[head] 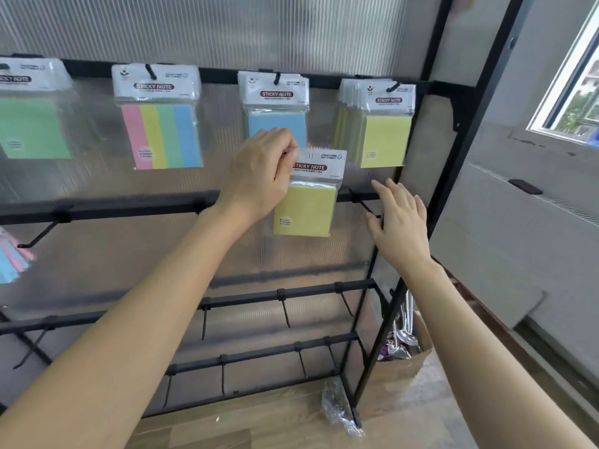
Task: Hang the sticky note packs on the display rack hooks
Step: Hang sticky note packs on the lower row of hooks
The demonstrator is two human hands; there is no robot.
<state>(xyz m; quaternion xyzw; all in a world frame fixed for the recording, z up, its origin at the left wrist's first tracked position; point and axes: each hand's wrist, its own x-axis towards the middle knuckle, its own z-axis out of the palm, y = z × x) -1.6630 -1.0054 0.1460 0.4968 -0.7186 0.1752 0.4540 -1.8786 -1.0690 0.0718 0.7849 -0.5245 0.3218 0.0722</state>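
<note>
My left hand [262, 176] pinches the top left corner of a yellow sticky note pack [308, 202], held in front of the second rail of the black display rack [129, 205]. My right hand [400, 218] is spread with straight fingers beside a bare hook [368, 207] at the right end of that rail, its thumb at the hook's tip. On the top rail hang a green pack [32, 124], a four-colour striped pack [162, 131], a blue pack [278, 105] and several yellow packs [382, 124].
Lower rails carry bare hooks [285, 311]. Pink and blue items [13, 257] hang at the far left. A cardboard box [402, 361] with shiny wrapped items stands on the floor right of the rack, with a crumpled plastic bag [340, 409] at the rack's foot. A window [577, 92] is at right.
</note>
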